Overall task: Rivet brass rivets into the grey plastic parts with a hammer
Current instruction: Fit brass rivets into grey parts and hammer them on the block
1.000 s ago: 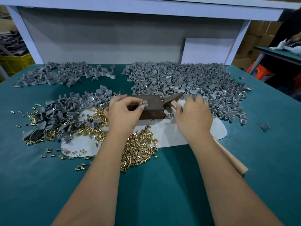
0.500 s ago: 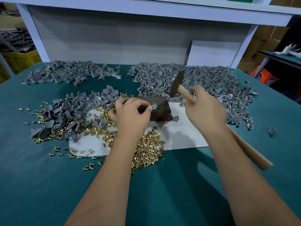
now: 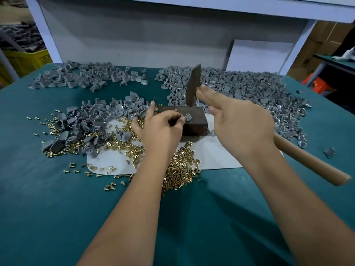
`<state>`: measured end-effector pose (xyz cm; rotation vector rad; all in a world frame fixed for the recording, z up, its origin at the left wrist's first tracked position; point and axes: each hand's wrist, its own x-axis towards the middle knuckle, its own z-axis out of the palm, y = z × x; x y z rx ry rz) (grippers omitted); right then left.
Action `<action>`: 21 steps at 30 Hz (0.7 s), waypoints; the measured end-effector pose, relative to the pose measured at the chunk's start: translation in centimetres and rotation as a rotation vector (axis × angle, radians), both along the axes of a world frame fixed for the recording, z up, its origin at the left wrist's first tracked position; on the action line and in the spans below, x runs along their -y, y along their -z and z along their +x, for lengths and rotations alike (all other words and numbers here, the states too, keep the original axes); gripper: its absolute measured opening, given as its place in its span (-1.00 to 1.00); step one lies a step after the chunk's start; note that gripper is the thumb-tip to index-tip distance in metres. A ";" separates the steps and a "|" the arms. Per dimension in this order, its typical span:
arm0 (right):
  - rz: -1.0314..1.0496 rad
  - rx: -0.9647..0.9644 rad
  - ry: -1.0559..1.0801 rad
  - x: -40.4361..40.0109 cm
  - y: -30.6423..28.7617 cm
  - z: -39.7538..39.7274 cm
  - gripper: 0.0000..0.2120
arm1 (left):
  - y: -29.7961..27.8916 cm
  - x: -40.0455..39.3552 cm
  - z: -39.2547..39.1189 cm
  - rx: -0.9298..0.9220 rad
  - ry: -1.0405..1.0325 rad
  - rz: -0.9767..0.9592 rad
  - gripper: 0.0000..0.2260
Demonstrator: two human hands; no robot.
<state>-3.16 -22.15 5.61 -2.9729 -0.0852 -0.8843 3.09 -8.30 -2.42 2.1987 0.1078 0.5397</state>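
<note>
A right hand grips a wooden-handled hammer above a dark metal block. Left-hand fingers pinch a small grey plastic part on the block. No writing is legible.

Hammer raised — grey part on block

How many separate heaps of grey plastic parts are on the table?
3: one heap at far left, the largest heap at far right, one heap near left among the brass rivets. Strays lie apart.
</note>
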 end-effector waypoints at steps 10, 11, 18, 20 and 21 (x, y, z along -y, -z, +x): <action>-0.072 -0.056 0.025 -0.3 2.2 0.3 -0.54 | 0.2 -0.1 0.1 0.001 -0.021 -0.003 -0.94; -0.076 -0.049 0.017 -0.3 2.1 0.5 -0.54 | 0.2 -0.1 0.1 -0.003 -0.024 0.003 -0.92; 0.000 0.180 0.066 -0.2 -0.3 0.8 -0.54 | 0.5 -0.1 0.0 0.000 -0.013 0.045 -0.87; -0.073 0.086 0.052 -0.5 0.2 0.6 -0.52 | 0.4 -0.1 0.1 -0.014 -0.020 0.049 -0.86; -0.103 0.005 0.023 -0.6 0.6 0.6 -0.50 | 0.4 -0.1 0.2 -0.025 -0.021 0.061 -0.85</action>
